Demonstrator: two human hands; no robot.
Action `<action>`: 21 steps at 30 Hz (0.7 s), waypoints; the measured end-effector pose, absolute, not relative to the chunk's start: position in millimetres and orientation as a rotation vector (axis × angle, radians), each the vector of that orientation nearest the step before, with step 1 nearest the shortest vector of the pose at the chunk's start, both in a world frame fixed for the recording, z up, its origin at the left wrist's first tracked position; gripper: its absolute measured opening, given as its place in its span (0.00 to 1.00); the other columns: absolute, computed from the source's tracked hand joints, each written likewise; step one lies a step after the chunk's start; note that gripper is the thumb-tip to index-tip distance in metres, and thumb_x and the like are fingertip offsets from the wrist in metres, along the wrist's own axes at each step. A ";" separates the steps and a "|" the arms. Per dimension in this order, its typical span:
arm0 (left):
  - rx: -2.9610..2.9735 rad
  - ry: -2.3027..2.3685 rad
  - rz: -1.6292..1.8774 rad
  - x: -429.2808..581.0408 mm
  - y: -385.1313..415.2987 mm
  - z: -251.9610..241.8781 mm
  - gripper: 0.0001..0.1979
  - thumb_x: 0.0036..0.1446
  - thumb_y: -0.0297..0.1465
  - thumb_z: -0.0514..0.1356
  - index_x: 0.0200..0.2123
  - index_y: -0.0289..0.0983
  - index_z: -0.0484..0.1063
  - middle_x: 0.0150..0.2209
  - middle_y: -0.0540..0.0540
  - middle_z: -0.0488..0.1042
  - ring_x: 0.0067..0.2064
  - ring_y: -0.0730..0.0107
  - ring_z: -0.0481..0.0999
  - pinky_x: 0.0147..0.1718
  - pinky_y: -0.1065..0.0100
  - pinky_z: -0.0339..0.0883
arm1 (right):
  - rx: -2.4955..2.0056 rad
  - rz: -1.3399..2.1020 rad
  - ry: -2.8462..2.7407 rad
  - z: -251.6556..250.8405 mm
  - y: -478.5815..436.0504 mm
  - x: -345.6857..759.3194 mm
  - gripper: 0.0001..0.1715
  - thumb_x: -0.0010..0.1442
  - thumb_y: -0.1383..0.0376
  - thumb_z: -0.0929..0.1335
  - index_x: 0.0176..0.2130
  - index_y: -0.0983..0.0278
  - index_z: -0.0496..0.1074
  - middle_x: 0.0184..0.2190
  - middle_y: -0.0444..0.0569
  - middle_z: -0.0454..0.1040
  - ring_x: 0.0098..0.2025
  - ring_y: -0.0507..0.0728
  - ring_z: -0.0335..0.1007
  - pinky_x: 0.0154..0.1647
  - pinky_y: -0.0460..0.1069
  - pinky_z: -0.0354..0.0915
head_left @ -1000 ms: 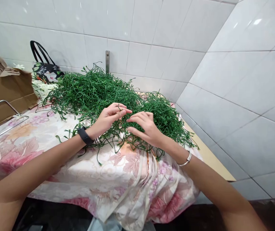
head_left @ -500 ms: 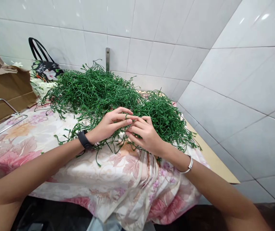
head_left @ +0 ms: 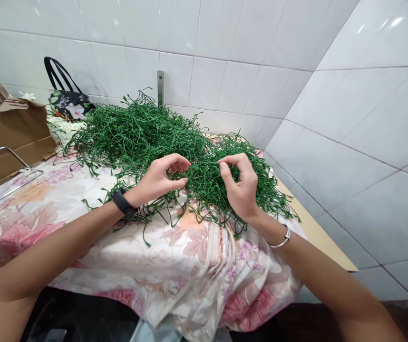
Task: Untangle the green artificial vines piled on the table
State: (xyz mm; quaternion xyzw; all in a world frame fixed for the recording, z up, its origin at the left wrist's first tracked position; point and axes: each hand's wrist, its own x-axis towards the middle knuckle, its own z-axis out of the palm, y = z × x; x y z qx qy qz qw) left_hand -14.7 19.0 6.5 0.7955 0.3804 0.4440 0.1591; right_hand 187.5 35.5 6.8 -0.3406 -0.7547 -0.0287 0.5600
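Observation:
A large tangled heap of green artificial stems [head_left: 147,128] with small buds at their tips lies on the floral cloth. My left hand [head_left: 163,175] is at the heap's front, fingers curved and thumb apart, with nothing visible between them. To its right, my right hand [head_left: 241,183] is over the smaller mound of stems [head_left: 207,185]. Its thumb and index finger are pinched on a thin green stem, hard to tell from those behind it. A gap of green separates the two hands. A dark band circles my left wrist, a silver bangle my right.
The floral cloth [head_left: 118,256] hangs bunched over the front edge. At the left are a cardboard box [head_left: 14,133] and a bent metal wire frame [head_left: 22,183]. A floral bag [head_left: 70,104] and white flowers [head_left: 63,130] stand behind. Tiled walls [head_left: 350,118] close off the back and right.
My hands were together with fingertips touching; now they are apart. The right hand has moved right and turned into a pinch, while the left has drawn slightly left and opened.

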 end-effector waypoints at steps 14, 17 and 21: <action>2.121 1.150 1.306 -15.7 25.6 2.8 0.10 0.50 0.31 0.58 0.37 0.34 0.68 0.35 0.46 0.71 0.34 0.73 0.68 0.31 0.72 0.62 | -0.836 -0.033 -1.807 6.4 46.7 193.5 0.06 0.56 0.67 0.62 0.37 0.62 0.66 0.33 0.46 0.67 0.38 0.53 0.63 0.41 0.51 0.60; 1.998 1.136 1.329 -14.8 25.0 5.1 0.12 0.55 0.36 0.53 0.31 0.32 0.70 0.32 0.45 0.71 0.32 0.74 0.68 0.28 0.73 0.60 | -0.817 -0.121 -1.874 6.8 43.8 192.8 0.08 0.54 0.69 0.64 0.37 0.61 0.66 0.35 0.47 0.66 0.42 0.55 0.62 0.43 0.53 0.59; 1.853 1.082 1.341 -14.3 22.4 10.9 0.17 0.57 0.39 0.50 0.29 0.32 0.71 0.29 0.46 0.71 0.30 0.76 0.68 0.25 0.75 0.59 | -0.710 -0.183 -1.984 6.8 37.9 190.9 0.14 0.51 0.72 0.64 0.40 0.61 0.65 0.39 0.48 0.65 0.45 0.56 0.61 0.46 0.55 0.58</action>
